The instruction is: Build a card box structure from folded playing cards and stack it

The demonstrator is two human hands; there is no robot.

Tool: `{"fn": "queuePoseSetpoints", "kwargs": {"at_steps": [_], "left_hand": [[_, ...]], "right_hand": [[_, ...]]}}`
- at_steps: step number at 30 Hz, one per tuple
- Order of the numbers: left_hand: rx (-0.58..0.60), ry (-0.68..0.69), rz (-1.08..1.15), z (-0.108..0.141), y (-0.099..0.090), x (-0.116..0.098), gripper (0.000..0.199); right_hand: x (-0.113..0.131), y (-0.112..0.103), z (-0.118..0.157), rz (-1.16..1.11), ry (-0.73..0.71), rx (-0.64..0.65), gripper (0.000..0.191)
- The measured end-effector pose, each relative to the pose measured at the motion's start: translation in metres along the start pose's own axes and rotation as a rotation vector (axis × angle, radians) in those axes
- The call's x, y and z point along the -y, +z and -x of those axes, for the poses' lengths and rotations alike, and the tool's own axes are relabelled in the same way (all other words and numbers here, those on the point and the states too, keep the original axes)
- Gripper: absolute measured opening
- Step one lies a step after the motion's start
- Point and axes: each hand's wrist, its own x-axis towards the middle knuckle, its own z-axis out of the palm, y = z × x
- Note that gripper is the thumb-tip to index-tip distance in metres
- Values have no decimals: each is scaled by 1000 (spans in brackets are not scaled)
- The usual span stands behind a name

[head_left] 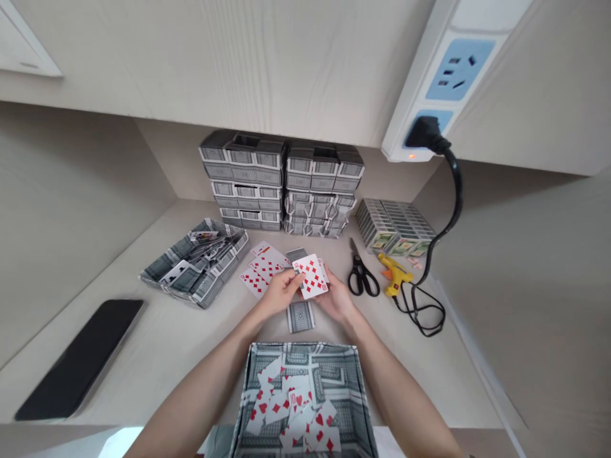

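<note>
Near the middle of the desk, my left hand (279, 291) pinches a ten of diamonds playing card (312, 277) by its left edge, face up. My right hand (338, 298) curls round the right side, gripping more cards just behind that ten; how many is hidden. Left of my hands, several red diamond cards (258, 273) lie fanned face up. A face-down card (300, 318) rests on the desk below my hands, and another shows partly above them. Closest to me is a box (360, 381) covered in card backs, with cut pieces of red cards inside.
Scissors (363, 277) and a yellow glue gun (397, 273) lie at the right, its cord looping nearby. Card-covered boxes (281, 184) stand stacked at the back, beside card packs (394, 226). An open card tray (210, 286) and a black phone-like slab (81, 359) occupy the left.
</note>
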Motion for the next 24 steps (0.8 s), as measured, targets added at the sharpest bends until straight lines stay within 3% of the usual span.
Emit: {"fn": "queuePoseSetpoints", "kwargs": {"at_steps": [6,13,18,24], "left_hand": [[18,-12,28,1,0,-1,40],[44,-70,52,3,2,-4,40],[81,-87,98,3,2,-2,37],[25,-36,-62,2,1,9,32]], "right_hand": [[-1,6,4,25,30,-17,45],[-12,-2,-1,285,-177,-137,39],[-8,-5,0,553,-329,-149,35],[-4,-7,0,526,-419,-216,22]]}}
